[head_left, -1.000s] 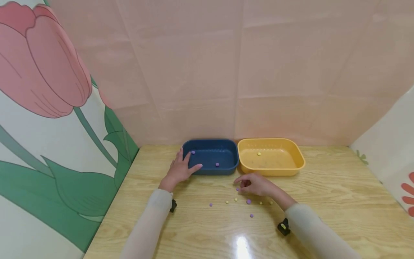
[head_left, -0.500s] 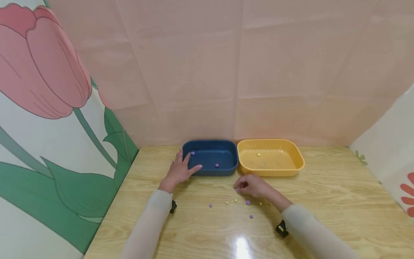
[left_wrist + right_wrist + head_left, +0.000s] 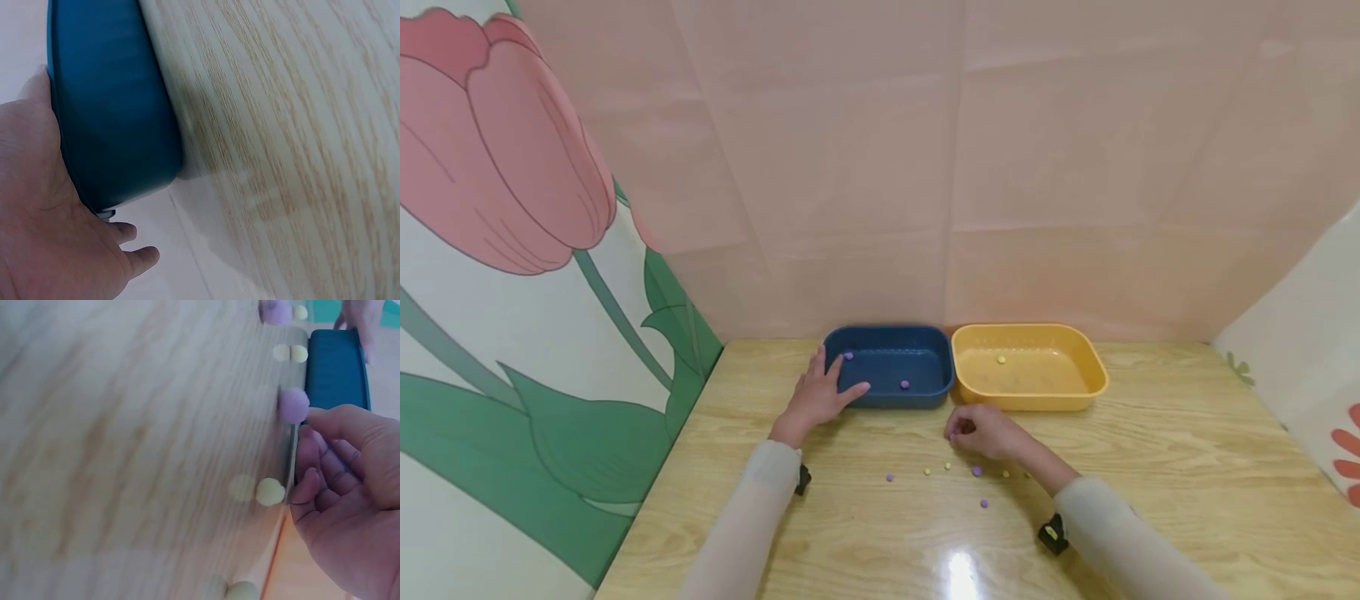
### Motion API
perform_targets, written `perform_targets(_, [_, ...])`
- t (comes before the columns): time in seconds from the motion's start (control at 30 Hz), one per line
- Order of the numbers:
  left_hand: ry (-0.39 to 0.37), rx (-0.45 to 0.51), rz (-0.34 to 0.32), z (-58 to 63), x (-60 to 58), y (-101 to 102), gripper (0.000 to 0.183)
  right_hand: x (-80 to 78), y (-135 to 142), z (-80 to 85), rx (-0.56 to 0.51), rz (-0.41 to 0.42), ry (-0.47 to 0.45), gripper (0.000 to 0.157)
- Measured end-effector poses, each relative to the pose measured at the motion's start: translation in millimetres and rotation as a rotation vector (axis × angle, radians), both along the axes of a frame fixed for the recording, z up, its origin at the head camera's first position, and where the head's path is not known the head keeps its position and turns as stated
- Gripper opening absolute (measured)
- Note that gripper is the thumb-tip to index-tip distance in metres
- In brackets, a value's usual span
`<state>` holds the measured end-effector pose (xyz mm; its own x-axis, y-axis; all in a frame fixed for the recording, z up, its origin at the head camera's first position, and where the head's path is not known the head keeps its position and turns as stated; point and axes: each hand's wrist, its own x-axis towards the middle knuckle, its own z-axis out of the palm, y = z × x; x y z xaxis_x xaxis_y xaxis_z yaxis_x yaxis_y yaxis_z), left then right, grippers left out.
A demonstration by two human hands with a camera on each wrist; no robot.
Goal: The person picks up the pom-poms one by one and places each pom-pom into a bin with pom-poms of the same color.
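Observation:
My left hand (image 3: 816,398) rests with spread fingers on the left end of the blue tray (image 3: 891,400); its thumb reaches over the near rim. In the left wrist view, the palm lies along the tray's rim. My right hand (image 3: 988,429) is low over the table, in front of where the trays meet. Its thumb and index finger pinch a small purple pom-pom (image 3: 952,436), mostly covered by the fingers and hidden in the right wrist view. A larger purple pom-pom (image 3: 977,472) lies on the table just nearer than this hand.
Right of the blue tray stands a yellow tray (image 3: 1043,402) with a yellow pom-pom (image 3: 1001,360) inside. Two purple pom-poms (image 3: 905,385) lie in the blue tray. Several yellow and purple pom-poms (image 3: 890,478) are scattered on the wooden table (image 3: 835,533). A pink cloth backs the trays.
My right thumb and index finger have closed around the small purple pom-pom, and the hand has shifted slightly. The left hand stays on the blue tray.

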<state>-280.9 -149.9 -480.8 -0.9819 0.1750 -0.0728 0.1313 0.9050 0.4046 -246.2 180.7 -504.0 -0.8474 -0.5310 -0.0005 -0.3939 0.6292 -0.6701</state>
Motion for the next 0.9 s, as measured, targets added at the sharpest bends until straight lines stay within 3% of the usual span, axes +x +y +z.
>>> perform_targets(0.4, [-0.005,-0.006,0.006,-3.7,-1.8,-1,0.098,-2.3,-4,12.2,-0.15,-0.069,-0.003,0.009])
perform_targets(0.9, [-0.012,-0.005,0.006,-2.9,-2.0,0,0.097,-4.4,-13,29.0,-0.238,-0.108,0.035,0.008])
